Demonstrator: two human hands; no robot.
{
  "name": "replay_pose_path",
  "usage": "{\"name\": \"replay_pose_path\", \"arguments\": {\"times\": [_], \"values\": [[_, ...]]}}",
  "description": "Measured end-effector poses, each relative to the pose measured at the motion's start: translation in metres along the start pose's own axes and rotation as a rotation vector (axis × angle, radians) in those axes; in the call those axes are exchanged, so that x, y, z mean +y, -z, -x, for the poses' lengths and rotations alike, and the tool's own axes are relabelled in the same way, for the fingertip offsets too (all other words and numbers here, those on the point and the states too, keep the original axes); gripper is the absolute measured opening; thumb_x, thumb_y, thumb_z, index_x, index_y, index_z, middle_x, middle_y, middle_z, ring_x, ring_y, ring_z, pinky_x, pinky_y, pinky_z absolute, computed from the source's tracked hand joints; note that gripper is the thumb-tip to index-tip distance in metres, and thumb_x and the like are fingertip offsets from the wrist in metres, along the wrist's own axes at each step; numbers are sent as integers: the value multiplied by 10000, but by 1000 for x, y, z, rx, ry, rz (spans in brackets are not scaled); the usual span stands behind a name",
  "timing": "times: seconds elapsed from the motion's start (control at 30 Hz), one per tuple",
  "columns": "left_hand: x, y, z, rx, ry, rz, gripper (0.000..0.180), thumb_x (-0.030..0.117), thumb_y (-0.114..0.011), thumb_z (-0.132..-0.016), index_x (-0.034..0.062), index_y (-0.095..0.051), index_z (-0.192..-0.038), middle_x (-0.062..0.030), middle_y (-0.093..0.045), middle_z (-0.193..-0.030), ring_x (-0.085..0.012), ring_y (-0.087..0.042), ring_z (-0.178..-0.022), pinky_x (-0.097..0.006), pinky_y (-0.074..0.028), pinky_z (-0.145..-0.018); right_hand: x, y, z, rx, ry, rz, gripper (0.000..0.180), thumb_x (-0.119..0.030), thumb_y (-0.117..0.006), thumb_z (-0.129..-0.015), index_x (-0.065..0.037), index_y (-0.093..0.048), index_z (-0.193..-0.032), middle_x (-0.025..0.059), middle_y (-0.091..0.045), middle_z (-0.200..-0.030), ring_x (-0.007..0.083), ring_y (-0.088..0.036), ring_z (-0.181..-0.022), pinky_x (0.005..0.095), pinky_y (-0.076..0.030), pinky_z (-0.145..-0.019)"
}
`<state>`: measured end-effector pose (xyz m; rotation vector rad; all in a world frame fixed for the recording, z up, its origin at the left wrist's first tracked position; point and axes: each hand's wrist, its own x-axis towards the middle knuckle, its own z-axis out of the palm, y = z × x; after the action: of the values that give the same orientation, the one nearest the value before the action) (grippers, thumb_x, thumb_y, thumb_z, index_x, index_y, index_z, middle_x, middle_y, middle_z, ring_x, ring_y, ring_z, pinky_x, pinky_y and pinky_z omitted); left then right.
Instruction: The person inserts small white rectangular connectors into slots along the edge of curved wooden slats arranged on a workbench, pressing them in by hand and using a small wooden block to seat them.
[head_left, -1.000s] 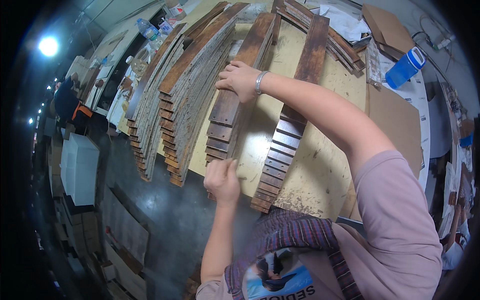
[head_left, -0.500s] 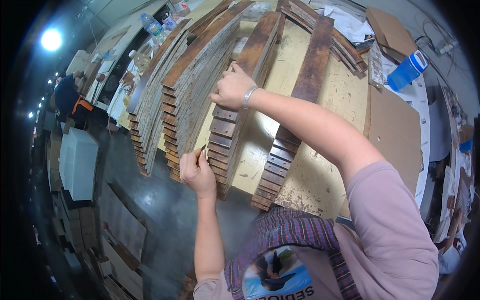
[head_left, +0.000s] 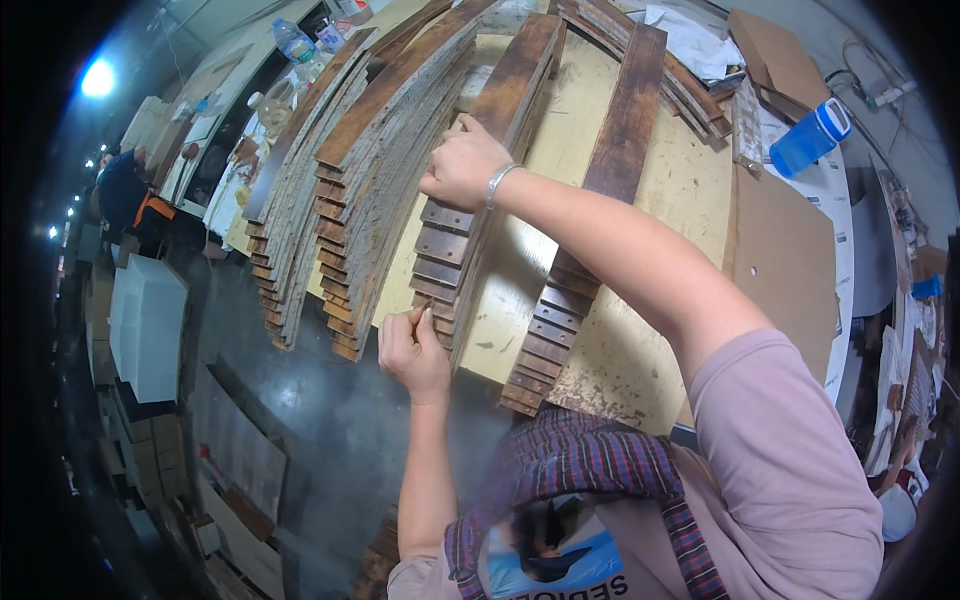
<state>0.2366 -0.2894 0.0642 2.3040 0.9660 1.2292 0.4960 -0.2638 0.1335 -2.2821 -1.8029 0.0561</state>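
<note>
A stack of long brown wooden boards (head_left: 515,85) lies in front of me, its near ends stepped like stairs and dotted with small holes. My right hand (head_left: 465,168) rests on the top board, closed over its left edge with the fingers curled. Lower down, at the stepped ends, my left hand (head_left: 415,355) is closed in a pinch, thumb and fingertips against the board ends. A small dark tip shows at its fingertips, too small to name. To the right lies a narrower row of similar boards (head_left: 630,120), also with stepped, drilled ends.
More curved board stacks (head_left: 400,100) stand to the left on the pale yellow worktop (head_left: 690,210). A blue bottle (head_left: 805,140) and a cardboard sheet (head_left: 785,265) lie at the right. Bottles (head_left: 292,40) stand far left. A white box (head_left: 148,325) is on the floor.
My left hand has moved right and slightly up, from beside the stack onto its stepped ends. The right hand stays on the board, its thumb drawn in closer.
</note>
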Motion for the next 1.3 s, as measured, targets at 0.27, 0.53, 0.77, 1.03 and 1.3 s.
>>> {"name": "replay_pose_path", "arguments": {"times": [0.27, 0.53, 0.77, 1.03, 1.3], "values": [[3, -2, -9, -42, -78, -42, 114, 17, -715, -847, -9, -614, -801, -124, -598, -771, -299, -582, -714, -396, -455, -666, -1, 4, 0, -41, -11, 5, 426, -349, -468, -879, -73, -789, -837, 163, -751, -928, 283, -662, -1060, 494, -291, -1172], [-3, -2, -14, -28, -18, -32, 141, 22, -728, -841, -7, -608, -774, -133, -591, -745, -291, -572, -688, -389, -452, -646, -3, 4, 1, -25, -4, 4, 434, -355, -466, -882, -67, -789, -853, 168, -750, -924, 284, -667, -1044, 497, -290, -1171], [-8, 0, -23, -3, 58, -1, 104, 29, -747, -807, 22, -646, -789, -120, -600, -749, -311, -587, -706, -408, -456, -650, 0, 4, 1, -35, 4, 20, 429, -359, -472, -877, -72, -788, -840, 163, -750, -913, 287, -670, -1035, 490, -305, -1156], [-2, -9, 6, -50, 114, 167, 101, -2, -738, -813, 8, -640, -793, -118, -605, -744, -281, -577, -686, -385, -453, -635, 3, -6, -1, 73, 3, 20, 436, -362, -475, -886, -80, -771, -735, 158, -737, -825, 296, -660, -1002, 508, -311, -1172], [-2, -1, 16, -25, -21, 81, 127, 2, -737, -845, -14, -623, -792, -119, -605, -759, -244, -570, -682, -350, -465, -649, 2, -1, 0, 4, 4, 28, 424, -359, -478, -873, -70, -786, -835, 158, -752, -900, 281, -682, -1002, 474, -334, -1118]]}}
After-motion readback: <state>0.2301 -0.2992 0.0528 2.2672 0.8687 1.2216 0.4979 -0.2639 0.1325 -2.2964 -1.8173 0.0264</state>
